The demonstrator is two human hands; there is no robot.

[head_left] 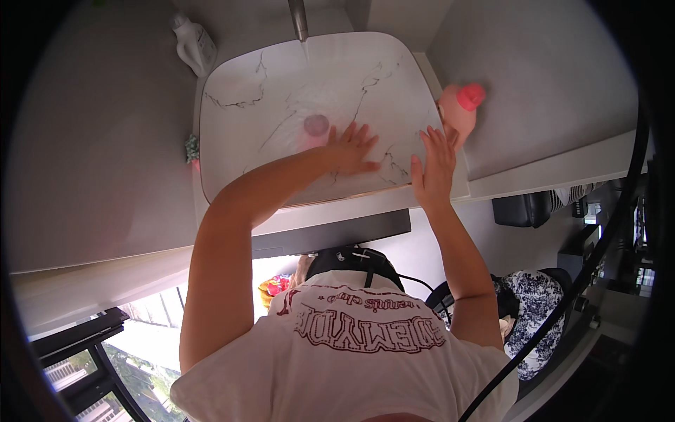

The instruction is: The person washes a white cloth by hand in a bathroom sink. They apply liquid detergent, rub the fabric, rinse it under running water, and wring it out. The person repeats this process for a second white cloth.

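My left hand [351,149] is inside the white marbled basin [274,74], palm down and fingers spread, just right of the round drain [316,125]. Whether it touches the basin floor I cannot tell. My right hand [436,167] is at the basin's right rim with its fingers stretched out and nothing in it. Close beyond its fingertips stands a pale pink bottle [458,119] with a red cap. A thin stream of water falls from the metal faucet [300,24], and ripples show around the drain.
A white handled bottle [193,48] stands behind the basin's left corner. A small green plant [192,149] sits by the left rim. Grey walls close in on both sides. A black cable [562,302] runs down the right side.
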